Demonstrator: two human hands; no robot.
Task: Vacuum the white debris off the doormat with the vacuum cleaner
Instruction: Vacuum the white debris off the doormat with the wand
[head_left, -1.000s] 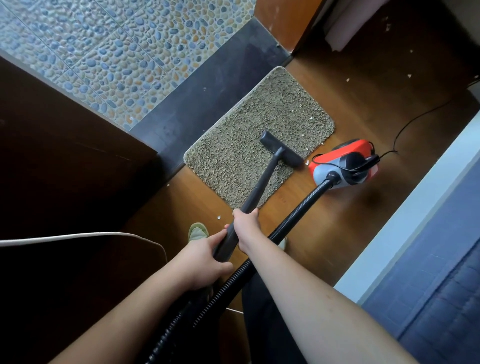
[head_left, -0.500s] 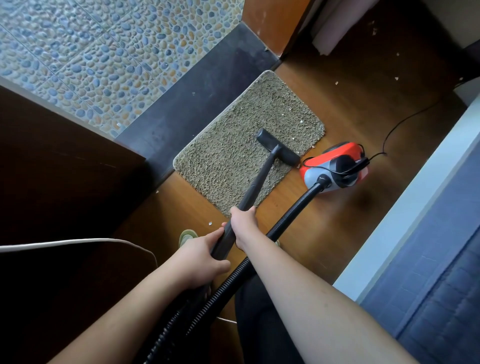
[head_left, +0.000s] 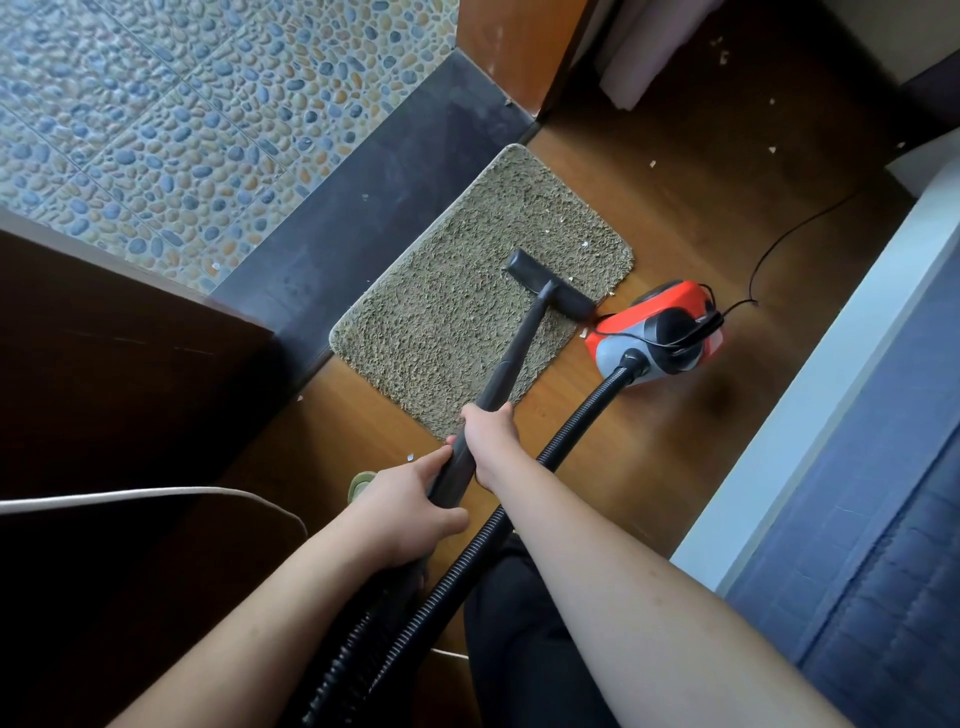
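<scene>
A shaggy olive doormat (head_left: 457, 306) lies on the wooden floor beside a dark threshold. Small white debris bits (head_left: 584, 243) dot its far right part. The black nozzle (head_left: 549, 285) of the vacuum rests on the mat near its right edge. A black wand (head_left: 511, 358) runs back from it to my hands. My right hand (head_left: 491, 441) grips the wand higher up. Just behind it, my left hand (head_left: 408, 506) holds the wand's lower end. The ribbed black hose (head_left: 545, 457) leads to the red and grey vacuum cleaner (head_left: 657, 330), which stands right of the mat.
A dark wooden door (head_left: 130, 374) stands at the left. Pebble tile (head_left: 182, 119) lies beyond the threshold (head_left: 358, 218). A black power cord (head_left: 779, 244) trails right of the cleaner. More white bits (head_left: 652, 163) lie on the floor. A white ledge (head_left: 831, 379) and blue bedding (head_left: 883, 545) bound the right. My slipper (head_left: 361, 483) shows below the mat.
The nozzle has slid a short way along the mat toward its far right part. Both hands keep their hold on the wand. The view has shifted slightly.
</scene>
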